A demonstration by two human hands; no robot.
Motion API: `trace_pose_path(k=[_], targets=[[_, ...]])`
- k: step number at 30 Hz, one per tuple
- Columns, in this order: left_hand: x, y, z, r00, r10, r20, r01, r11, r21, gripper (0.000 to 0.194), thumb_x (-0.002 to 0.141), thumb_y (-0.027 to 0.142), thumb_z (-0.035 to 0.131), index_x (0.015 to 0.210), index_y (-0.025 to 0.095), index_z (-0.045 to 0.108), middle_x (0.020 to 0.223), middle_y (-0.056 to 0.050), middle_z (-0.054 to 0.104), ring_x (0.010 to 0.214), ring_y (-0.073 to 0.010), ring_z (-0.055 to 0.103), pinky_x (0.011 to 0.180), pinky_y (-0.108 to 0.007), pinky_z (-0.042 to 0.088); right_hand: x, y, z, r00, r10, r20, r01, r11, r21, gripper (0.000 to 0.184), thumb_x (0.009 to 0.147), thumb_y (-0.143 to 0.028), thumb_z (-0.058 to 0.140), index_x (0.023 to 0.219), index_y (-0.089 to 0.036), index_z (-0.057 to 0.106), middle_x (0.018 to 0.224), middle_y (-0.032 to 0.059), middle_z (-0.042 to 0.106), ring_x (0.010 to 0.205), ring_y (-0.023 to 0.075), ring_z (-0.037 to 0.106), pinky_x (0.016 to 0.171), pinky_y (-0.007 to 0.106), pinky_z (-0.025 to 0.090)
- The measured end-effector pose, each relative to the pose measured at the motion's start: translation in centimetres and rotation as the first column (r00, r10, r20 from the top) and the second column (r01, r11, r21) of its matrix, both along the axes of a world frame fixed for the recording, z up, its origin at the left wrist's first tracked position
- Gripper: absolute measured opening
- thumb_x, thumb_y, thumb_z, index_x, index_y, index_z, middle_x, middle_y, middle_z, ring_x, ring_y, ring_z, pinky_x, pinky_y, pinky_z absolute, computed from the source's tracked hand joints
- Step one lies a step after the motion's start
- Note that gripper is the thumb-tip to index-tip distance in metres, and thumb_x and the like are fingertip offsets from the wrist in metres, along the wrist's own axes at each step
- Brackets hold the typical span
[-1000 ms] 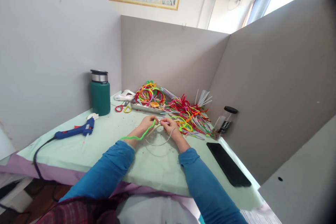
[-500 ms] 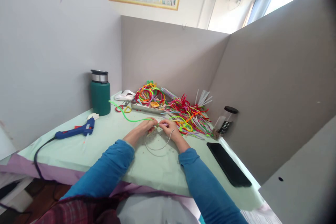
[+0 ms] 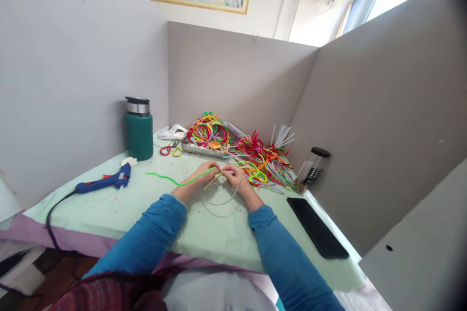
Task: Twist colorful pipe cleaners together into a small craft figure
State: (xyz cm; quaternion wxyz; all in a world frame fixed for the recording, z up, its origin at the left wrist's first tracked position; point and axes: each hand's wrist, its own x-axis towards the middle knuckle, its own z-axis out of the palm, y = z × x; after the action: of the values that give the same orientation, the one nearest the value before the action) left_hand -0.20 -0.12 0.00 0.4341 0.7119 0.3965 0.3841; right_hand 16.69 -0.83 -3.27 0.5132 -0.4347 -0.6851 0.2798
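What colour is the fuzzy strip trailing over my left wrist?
The fuzzy strip is bright green; it shows best in the head view.

Left hand [image 3: 208, 172] and right hand [image 3: 235, 176] nearly meeting, fingertips pinched; wrists angled inward, forearms spread apart.

The long, fuzzy, bendable stem [image 3: 176, 183] was bright green; the curved, thin strand [image 3: 223, 203], pale grey. The cylindrical lidded bottle [image 3: 139, 136] was dark teal with a silver neck and black cap. The pistol-shaped plastic glue gun [image 3: 104, 184] was blue, the folded cloth garment [image 3: 105, 294] dark red plaid.
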Motion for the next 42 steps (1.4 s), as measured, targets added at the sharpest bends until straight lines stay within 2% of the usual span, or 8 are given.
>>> trace_pose_path(k=[3,9,14,19,24,31,36,42], targets=[[0.2,0.5,-0.1,1.000,0.021,0.018,-0.021,1.000,0.011,0.021,0.065,0.033,0.063,0.075,0.015,0.057,0.055,0.005,0.050,0.047,-0.0077,0.039,0.046,-0.020,0.029,0.0,0.1,0.0,1.000,0.019,-0.017,-0.020,0.999,-0.031,0.022,0.073,-0.037,0.061,0.079,-0.017,0.065,0.058,-0.0019,0.053,0.051,0.0114,0.046,0.050,0.023,0.037],[0.7,1.1,-0.3,0.994,0.084,0.073,-0.082,0.996,-0.022,0.025,0.059,0.033,0.070,0.070,0.013,0.059,0.051,0.005,0.048,0.049,-0.0085,0.042,0.048,-0.021,0.031,0.0,0.1,0.0,0.999,0.029,-0.041,-0.031,0.999,-0.038,0.021,0.073,-0.036,0.061,0.079,-0.016,0.064,0.055,-0.0025,0.051,0.050,0.0110,0.046,0.048,0.022,0.036],[0.2,1.1,-0.6,0.998,0.002,0.066,0.006,0.993,-0.117,0.028,0.060,0.034,0.072,0.072,0.013,0.058,0.047,0.007,0.046,0.042,-0.0067,0.037,0.044,-0.021,0.027,0.0,0.1,-0.1,0.998,0.058,-0.021,-0.059,0.998,-0.026,0.020,0.074,-0.036,0.060,0.079,-0.017,0.064,0.055,-0.0032,0.050,0.050,0.0107,0.045,0.049,0.022,0.036],[0.2,1.3,-0.3,0.995,0.030,0.096,-0.016,0.989,-0.148,0.028,0.057,0.032,0.075,0.071,0.013,0.059,0.045,0.006,0.045,0.042,-0.0068,0.038,0.043,-0.021,0.026,0.0,0.2,-0.1,1.000,0.024,0.014,-0.024,1.000,-0.011,0.022,0.076,-0.039,0.060,0.080,-0.017,0.064,0.059,-0.0020,0.054,0.052,0.0113,0.046,0.050,0.022,0.036],[0.6,1.4,-0.2,0.989,0.077,0.123,-0.064,0.992,-0.105,0.028,0.053,0.029,0.077,0.069,0.013,0.060,0.054,0.002,0.057,0.049,-0.0087,0.045,0.046,-0.021,0.031,0.0,-0.1,0.3,0.997,-0.039,0.064,0.034,0.997,0.074,0.024,0.078,-0.040,0.059,0.081,-0.017,0.066,0.066,0.0009,0.060,0.062,0.0144,0.053,0.055,0.024,0.039],[0.9,1.7,-1.4,0.992,0.080,0.099,-0.079,0.997,-0.008,0.029,0.056,0.031,0.076,0.070,0.013,0.059,0.057,0.002,0.056,0.054,-0.0099,0.049,0.050,-0.021,0.035,-0.2,-0.2,0.6,0.992,-0.099,0.073,0.088,0.986,0.142,0.021,0.077,-0.036,0.058,0.075,-0.017,0.066,0.070,0.0020,0.063,0.065,0.0150,0.055,0.061,0.025,0.042],[1.0,0.9,-0.6,0.989,0.055,0.136,-0.043,0.995,-0.089,0.036,0.056,0.034,0.078,0.079,0.014,0.059,0.058,0.004,0.055,0.048,-0.0070,0.042,0.045,-0.019,0.029,-0.2,-0.3,0.5,0.992,-0.110,0.065,0.103,0.989,0.105,0.018,0.076,-0.033,0.056,0.075,-0.017,0.064,0.067,0.0008,0.060,0.062,0.0141,0.052,0.056,0.024,0.040],[0.7,-0.1,0.6,0.992,0.034,0.122,-0.014,0.987,-0.160,0.029,0.065,0.039,0.071,0.072,0.012,0.061,0.050,0.004,0.046,0.042,-0.0056,0.031,0.043,-0.023,0.021,-0.1,-0.2,0.4,0.996,-0.076,0.040,0.073,0.995,0.073,0.018,0.076,-0.034,0.056,0.073,-0.018,0.062,0.062,-0.0002,0.056,0.057,0.0129,0.048,0.052,0.022,0.037]])
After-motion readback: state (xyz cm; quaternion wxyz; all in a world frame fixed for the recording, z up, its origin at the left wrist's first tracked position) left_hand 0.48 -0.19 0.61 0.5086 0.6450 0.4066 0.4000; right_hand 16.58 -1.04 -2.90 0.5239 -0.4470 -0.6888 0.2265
